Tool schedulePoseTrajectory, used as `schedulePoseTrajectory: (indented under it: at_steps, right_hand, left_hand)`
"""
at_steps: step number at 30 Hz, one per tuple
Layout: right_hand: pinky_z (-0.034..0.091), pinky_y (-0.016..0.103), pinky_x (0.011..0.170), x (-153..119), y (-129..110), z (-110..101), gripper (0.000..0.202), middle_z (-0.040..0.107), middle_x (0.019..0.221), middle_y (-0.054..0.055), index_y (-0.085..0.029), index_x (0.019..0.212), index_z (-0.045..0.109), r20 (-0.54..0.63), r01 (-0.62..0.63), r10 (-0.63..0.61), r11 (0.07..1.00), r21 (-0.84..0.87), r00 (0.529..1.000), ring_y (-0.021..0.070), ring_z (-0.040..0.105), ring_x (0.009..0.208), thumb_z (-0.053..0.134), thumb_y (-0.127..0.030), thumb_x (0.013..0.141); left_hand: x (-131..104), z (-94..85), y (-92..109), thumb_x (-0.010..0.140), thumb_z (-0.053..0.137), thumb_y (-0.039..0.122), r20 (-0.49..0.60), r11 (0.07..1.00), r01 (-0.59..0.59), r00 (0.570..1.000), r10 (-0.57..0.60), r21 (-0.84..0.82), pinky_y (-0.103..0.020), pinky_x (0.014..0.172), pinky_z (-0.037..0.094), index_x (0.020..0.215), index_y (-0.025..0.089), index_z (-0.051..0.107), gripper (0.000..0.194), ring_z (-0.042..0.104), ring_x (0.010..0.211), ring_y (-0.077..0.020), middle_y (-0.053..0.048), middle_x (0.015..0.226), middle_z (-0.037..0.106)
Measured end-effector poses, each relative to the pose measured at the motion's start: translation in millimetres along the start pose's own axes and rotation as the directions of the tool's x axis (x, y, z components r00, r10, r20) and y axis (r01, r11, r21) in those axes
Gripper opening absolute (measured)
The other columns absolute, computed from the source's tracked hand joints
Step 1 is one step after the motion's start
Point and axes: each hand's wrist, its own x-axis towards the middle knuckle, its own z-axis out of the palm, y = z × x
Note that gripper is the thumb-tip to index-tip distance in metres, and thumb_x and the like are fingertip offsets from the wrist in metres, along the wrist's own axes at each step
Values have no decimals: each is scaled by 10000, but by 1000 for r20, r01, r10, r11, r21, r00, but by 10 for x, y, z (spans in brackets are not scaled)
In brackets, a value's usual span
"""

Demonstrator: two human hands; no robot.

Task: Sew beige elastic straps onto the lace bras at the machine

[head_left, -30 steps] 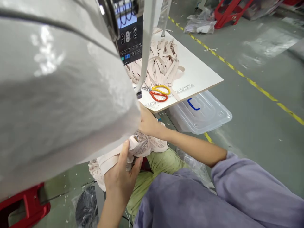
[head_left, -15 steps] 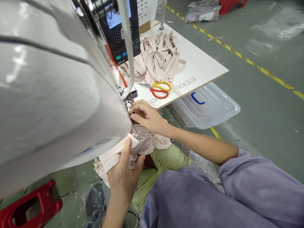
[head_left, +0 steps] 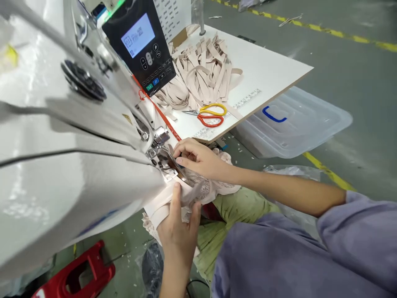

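Note:
A beige lace bra (head_left: 204, 188) lies at the sewing machine's needle area (head_left: 167, 165), its smooth band spread over the narrow arm end. My left hand (head_left: 178, 231) grips the band from the near side; its index finger presses on top, close to the metal presser parts, and its thumb is apart over the lace. My right hand (head_left: 203, 159) is on the far side, beside the metal clamp (head_left: 178, 167). Its fingers are curled towards the thumb, and what they pinch, if anything, is hidden.
Beige elastic straps (head_left: 207, 70) are heaped on the white table (head_left: 276, 62), near scissors (head_left: 211, 115) with yellow and red handles. A control panel (head_left: 139, 45) stands above them. A clear lidded box (head_left: 297, 124) is below the table edge; a red stool (head_left: 80, 273) stands lower left.
The view has shifted, bringing more of the machine head and panel into sight. Both hands keep nearly the same place on the bra; the right fingers sit slightly farther from the needle parts.

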Motion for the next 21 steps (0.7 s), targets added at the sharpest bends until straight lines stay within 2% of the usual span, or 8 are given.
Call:
schedulePoseTrajectory:
  at_steps: [3,6,8,12,15,17,19,21]
  right_hand:
    - [463,277,688,-26,-12,13,97,576,1080,56,-201,978,621,-1,-26,26,999,30,1000,130,551,803,577,-265,920]
    - [466,288,707,-50,-39,26,116,582,1081,56,-202,979,627,-2,-64,64,997,41,998,140,564,820,573,-283,916]
    - [461,287,699,-79,-75,35,140,590,1059,56,-200,991,628,-1,-101,101,994,40,995,150,572,833,573,-301,910]
    - [451,286,696,-235,-167,66,204,616,956,38,-197,1028,606,2,-199,199,979,51,980,169,589,847,589,-353,899]
    - [450,306,781,-445,-216,78,241,629,972,31,-196,1022,596,27,-192,191,981,27,981,178,588,892,640,-378,870]
    - [441,305,796,-595,-235,65,209,625,943,19,-193,979,602,48,-195,194,981,18,980,171,575,873,640,-367,871]
    - [432,294,769,-724,-249,27,165,618,882,6,-184,924,615,58,-226,224,974,34,973,160,562,832,613,-346,890]
    - [429,282,748,-820,-264,-38,165,618,855,3,-175,897,634,42,-238,236,969,63,971,152,559,809,608,-339,898]
  left_hand:
    - [-19,2,32,922,575,484,-6,1000,30,1000,-30,-11,-268,494,483,1454,189,450,620,696,611,-208,-120,945,757]
    - [-29,-21,81,919,545,548,-10,989,144,990,-144,-19,-270,399,417,1547,104,226,833,569,376,-161,-124,834,742]
    - [-26,-47,121,917,526,580,-1,977,213,977,-213,-23,-281,389,409,1560,41,108,937,548,345,-177,-89,696,707]
    - [-64,-38,205,926,519,561,52,964,256,966,-253,-65,-296,385,414,1558,13,62,953,546,332,-219,11,478,583]
    - [-204,95,297,923,546,517,48,970,216,976,-212,-107,-337,446,495,1578,80,29,941,643,447,-243,-147,795,734]
    - [-348,216,380,894,598,498,35,972,164,986,-160,-166,-386,562,572,1590,136,30,968,736,687,-305,-256,1163,685]
    - [-503,300,461,855,656,481,52,960,124,992,-115,-252,-423,651,606,1594,161,53,1006,735,911,-363,-267,1313,610]
    - [-633,302,513,854,666,441,118,928,124,989,-88,-350,-426,664,619,1593,168,64,992,724,976,-361,-244,1286,638]
